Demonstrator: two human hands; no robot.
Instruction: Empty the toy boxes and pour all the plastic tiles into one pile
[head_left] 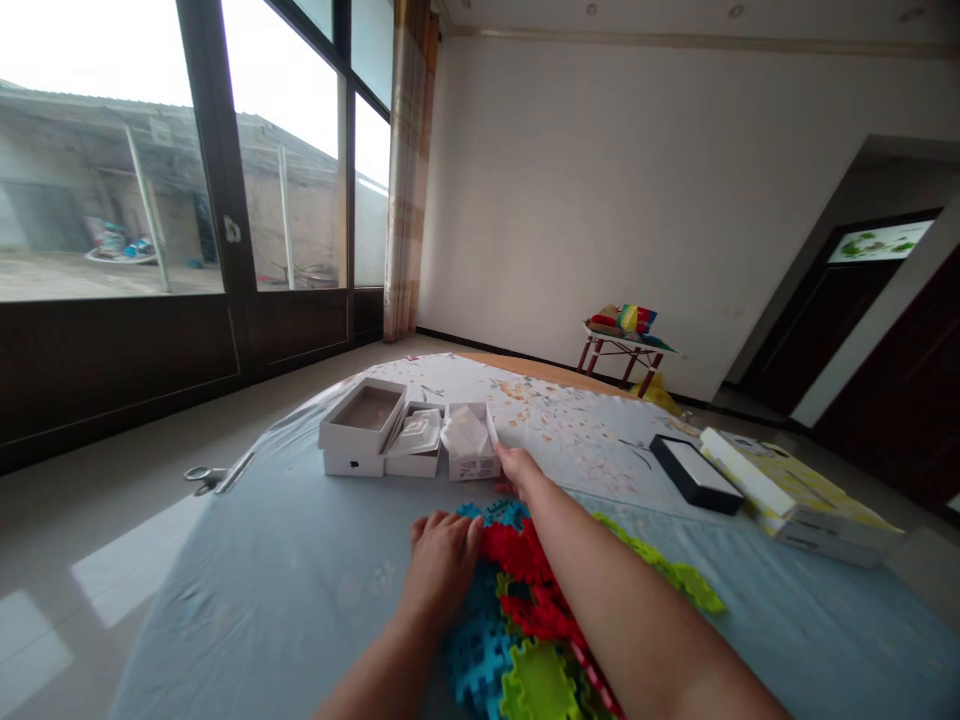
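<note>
My right hand (516, 468) reaches forward to a small white box (472, 468), its thumb and fingers at the box's right side. A crumpled white sheet (465, 432) sits in that box. Left of it stands an open box with a white plastic insert (418, 430), then a larger open white box (351, 460) with a dark mark on its front. My left hand (439, 550) lies palm down on the cloth, fingers spread, holding nothing. Its thumb is beside red interlocking plates (517, 550). Blue plates (480, 650) and green plates (540, 685) are heaped under my forearms, partly hidden.
A light blue floral cloth (285, 570) covers the round table. On the right are a black-and-white tray-like box (696, 474), a yellow-and-white box (825, 500) and loose green plates (675, 570). A metal clamp (217, 478) grips the left edge. A small table (630, 340) stands by the wall.
</note>
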